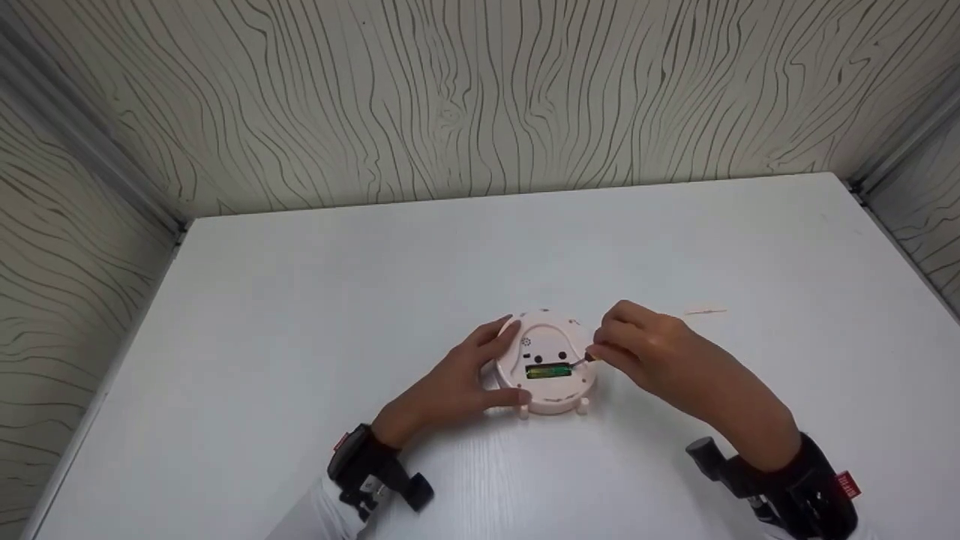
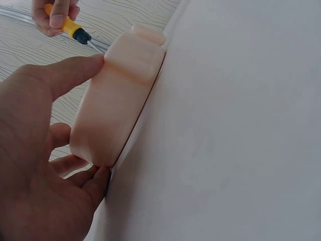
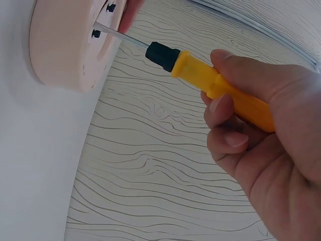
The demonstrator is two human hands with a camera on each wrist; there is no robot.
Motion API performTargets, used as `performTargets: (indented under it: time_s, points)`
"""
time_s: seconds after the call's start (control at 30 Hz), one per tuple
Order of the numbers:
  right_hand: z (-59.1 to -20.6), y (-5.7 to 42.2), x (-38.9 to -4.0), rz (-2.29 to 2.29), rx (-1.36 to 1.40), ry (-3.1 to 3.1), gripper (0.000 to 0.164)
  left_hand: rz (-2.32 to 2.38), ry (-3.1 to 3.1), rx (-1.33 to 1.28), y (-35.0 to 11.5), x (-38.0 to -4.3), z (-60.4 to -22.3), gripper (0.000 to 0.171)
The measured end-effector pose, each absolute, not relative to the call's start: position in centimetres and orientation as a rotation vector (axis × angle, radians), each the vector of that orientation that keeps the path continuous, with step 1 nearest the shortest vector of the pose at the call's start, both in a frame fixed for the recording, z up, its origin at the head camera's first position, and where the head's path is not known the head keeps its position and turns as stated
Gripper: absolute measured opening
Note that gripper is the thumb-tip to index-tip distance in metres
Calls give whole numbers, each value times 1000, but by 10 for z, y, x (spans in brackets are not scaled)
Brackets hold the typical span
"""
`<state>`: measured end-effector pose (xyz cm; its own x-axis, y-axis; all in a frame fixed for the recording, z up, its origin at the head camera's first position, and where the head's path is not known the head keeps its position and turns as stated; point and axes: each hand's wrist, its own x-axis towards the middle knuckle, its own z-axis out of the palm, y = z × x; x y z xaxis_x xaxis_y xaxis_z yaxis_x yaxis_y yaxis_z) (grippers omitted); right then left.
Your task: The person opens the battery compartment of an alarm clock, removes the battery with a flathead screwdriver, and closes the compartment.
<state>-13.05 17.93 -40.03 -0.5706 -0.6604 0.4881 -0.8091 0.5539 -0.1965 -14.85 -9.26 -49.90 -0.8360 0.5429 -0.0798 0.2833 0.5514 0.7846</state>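
Here at the middle of the smooth white tabletop (image 1: 337, 315), a round, pale pink plastic device (image 1: 555, 387) lies with its slotted, knobbed side up, two stubby pink feet (image 1: 583, 406) jutting out toward the person. The left hand (image 1: 454, 382) has it from the left, thumb over the near rim and fingers curled about the far side, gripping the casing. And over on the right, the right hand (image 1: 649, 349) pinches a screwdriver with a yellow handle, black collar and slim metal shaft (image 3: 195, 73) between thumb and curled fingers, the tool angling down and leftward. The shaft reaches right to the end of a shiny green cylindrical battery (image 1: 547, 371) sitting in its rectangular slot; whether the tip touches the battery or just the slot's edge is hard to say at this size. Just above the slot, two small round black knobs (image 1: 562, 355) stand out on the pink. Beyond the right hand, a thin, flat, pale pink strip (image 1: 705, 310) lies by itself on the white surface. Black wrist straps (image 1: 360, 456) carry cameras on both arms, and behind it all rises a pale panel wall with dark wavy wood-grain lines (image 1: 480, 97).
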Motion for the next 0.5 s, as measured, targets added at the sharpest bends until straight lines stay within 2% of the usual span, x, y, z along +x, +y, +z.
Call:
performTargets:
  time_s: [0.23,0.5]
  points:
    - [-400,170,-123,447,1162,-2500,12,1179,2480,694,-92,-149,-498,94]
    - [-400,160,-118,332,1156,-2524,14,1188,2482,702,-91,-149,-498,94]
